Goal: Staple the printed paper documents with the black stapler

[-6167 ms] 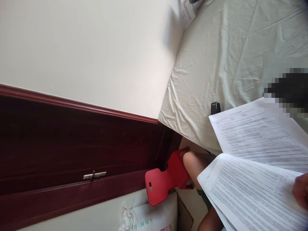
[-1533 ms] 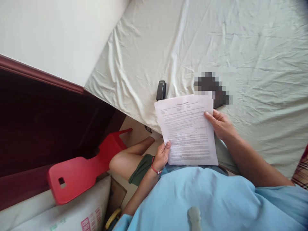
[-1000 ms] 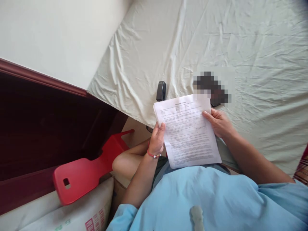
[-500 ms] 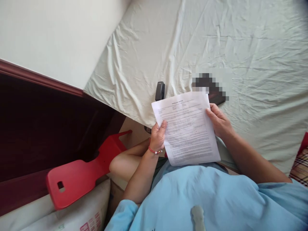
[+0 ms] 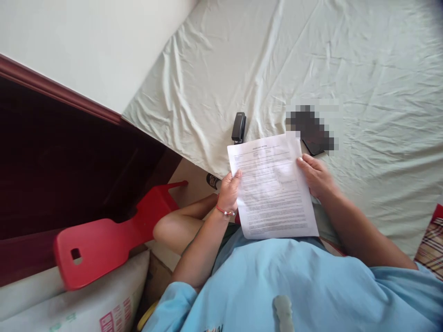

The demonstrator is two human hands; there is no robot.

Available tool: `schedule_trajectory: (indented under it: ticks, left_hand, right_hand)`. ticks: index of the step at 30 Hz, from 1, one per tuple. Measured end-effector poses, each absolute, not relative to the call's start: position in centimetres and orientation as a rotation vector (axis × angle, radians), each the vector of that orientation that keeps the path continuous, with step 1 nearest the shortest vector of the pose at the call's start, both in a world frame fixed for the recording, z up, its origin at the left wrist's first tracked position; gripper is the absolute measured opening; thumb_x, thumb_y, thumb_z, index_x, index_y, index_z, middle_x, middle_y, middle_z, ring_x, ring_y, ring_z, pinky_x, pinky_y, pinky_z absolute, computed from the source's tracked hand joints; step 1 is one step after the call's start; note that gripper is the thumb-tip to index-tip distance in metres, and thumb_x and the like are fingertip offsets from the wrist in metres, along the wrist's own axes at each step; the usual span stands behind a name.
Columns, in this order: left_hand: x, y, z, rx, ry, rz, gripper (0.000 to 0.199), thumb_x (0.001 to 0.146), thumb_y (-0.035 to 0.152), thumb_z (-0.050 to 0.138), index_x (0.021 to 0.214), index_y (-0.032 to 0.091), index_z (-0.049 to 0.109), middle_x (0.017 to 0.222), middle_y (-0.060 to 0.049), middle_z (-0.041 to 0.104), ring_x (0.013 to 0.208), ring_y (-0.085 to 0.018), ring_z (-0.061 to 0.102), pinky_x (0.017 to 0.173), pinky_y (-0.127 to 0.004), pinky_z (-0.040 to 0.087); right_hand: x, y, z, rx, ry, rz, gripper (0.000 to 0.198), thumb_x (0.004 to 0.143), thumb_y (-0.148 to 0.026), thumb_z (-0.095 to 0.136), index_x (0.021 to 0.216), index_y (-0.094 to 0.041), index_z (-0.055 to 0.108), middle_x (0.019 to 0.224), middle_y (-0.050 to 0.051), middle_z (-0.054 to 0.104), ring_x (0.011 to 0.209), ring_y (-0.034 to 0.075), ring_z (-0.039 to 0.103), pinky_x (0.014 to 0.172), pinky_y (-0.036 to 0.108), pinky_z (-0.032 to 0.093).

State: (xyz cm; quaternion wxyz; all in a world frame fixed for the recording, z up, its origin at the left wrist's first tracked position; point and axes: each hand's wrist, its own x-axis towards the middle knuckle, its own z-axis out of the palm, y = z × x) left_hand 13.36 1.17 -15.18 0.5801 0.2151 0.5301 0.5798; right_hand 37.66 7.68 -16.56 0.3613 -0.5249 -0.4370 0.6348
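Observation:
Printed paper sheets [image 5: 273, 193], seemingly a small stack, are held up over my lap with the text side facing me. My left hand [image 5: 230, 190] grips their left edge, thumb on top, a red beaded bracelet at the wrist. On the right edge, near the upper corner, my right hand [image 5: 315, 174] pinches the paper with its thumb in front; its fingers are partly hidden behind. Just beyond the top edge lies a black stapler [image 5: 238, 127] on the pale sheet. A dark flat object [image 5: 313, 133], partly blurred by pixels, lies beyond the upper right corner.
A bed-like surface with a wrinkled pale green sheet [image 5: 377, 92] spreads ahead. To the left stand a red plastic chair [image 5: 93, 249] and dark wood panelling [image 5: 62, 175]. A white printed sack [image 5: 100, 299] sits at lower left; plaid fabric [image 5: 431, 246] at far right.
The view has shifted slightly, so the stapler and dark object appear further right. Both hands keep hold of the paper sheets, with little movement against my body.

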Motion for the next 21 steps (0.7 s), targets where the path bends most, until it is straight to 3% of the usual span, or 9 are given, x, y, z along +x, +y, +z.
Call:
schedule_trajectory:
  ticks: [5,8,12,21]
  left_hand:
    - [12.0,2.6,-14.3,0.338,1.344,1.274,0.022,0.082,0.03,0.076,0.096,0.013,0.073,0.1,-0.012,0.077,0.115,-0.029,0.069,0.106,-0.046,0.051]
    - [11.1,3.9,-13.6,0.224,1.471,1.2,0.009,0.088,0.019,0.068,0.087,0.011,0.072,0.088,-0.01,0.076,0.096,-0.025,0.074,0.1,-0.045,0.054]
    - [10.4,5.2,-12.6,0.172,1.531,1.135,0.019,0.093,0.012,0.058,0.078,0.009,0.071,0.076,-0.007,0.074,0.071,-0.018,0.07,0.091,-0.04,0.057]
    - [9.6,6.0,-13.1,0.256,1.484,1.115,0.009,0.084,0.011,0.065,0.076,0.011,0.07,0.075,-0.006,0.073,0.068,-0.017,0.068,0.074,-0.031,0.058]
  right_hand:
    - [36.6,8.6,-14.5,-1.385,-1.038,1.765,0.031,0.08,-0.056,0.072,0.087,-0.026,0.068,0.076,0.003,0.073,0.062,0.022,0.067,0.047,0.031,0.049]
    - [35.7,9.5,-14.1,-1.39,-1.007,1.829,0.024,0.079,-0.048,0.071,0.079,-0.025,0.065,0.071,0.003,0.072,0.059,0.021,0.065,0.049,0.031,0.051]
    - [34.5,10.6,-14.1,-1.425,-0.965,1.851,0.019,0.076,-0.039,0.072,0.073,-0.025,0.061,0.064,0.002,0.068,0.054,0.019,0.062,0.047,0.031,0.05]
    - [34.4,10.9,-14.7,-1.499,-0.954,1.8,0.017,0.076,-0.035,0.07,0.073,-0.023,0.059,0.061,0.003,0.065,0.054,0.021,0.063,0.046,0.031,0.049]
